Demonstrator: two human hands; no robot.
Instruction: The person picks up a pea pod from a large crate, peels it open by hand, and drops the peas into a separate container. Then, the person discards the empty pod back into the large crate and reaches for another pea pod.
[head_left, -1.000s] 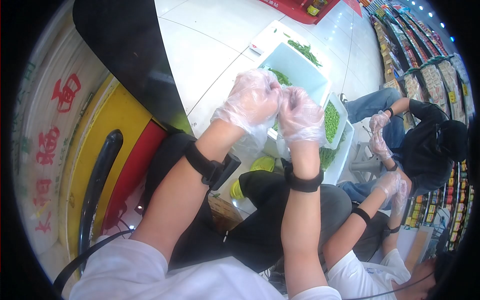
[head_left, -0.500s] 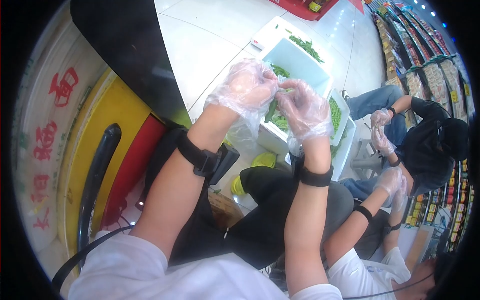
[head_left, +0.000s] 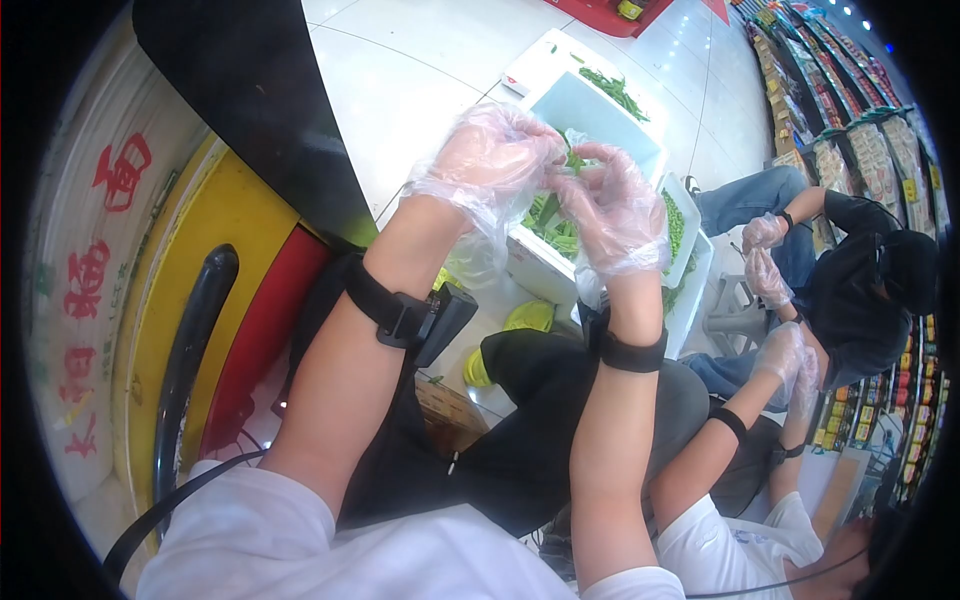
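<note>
Two gloved hands raised together over a white tub (head_left: 628,128) of green pods, far of the knees. Left hand (head_left: 492,158) curled tight, fingertips pinched on the upper end of a green pod (head_left: 549,207); right hand (head_left: 612,205) just beside it, thumb and forefinger closed on the same pod, other fingers fanned loosely upward. Pod lying between the two hands, long axis running steeply from the fingertips down toward the tub, lower end hanging free below the left palm. Both hands about equally near, touching at the fingertips. Hard to tell through the crumpled film whether already split open; probably only gripped at the seam.

Gloves thin, clear, wrinkled plastic, baggy at the wrists. Black straps on both forearms. Pod smooth, slim, slightly curved. Tub rigid, square-cornered, pale, with a heap of pods at its near side. Right of it, a shallow white tray (head_left: 690,205) of small round shelled green peas. Farther right, a seated person in dark clothing, and another person's gloved hands (head_left: 792,362), well apart from these. Glossy pale floor tiles beyond.
</note>
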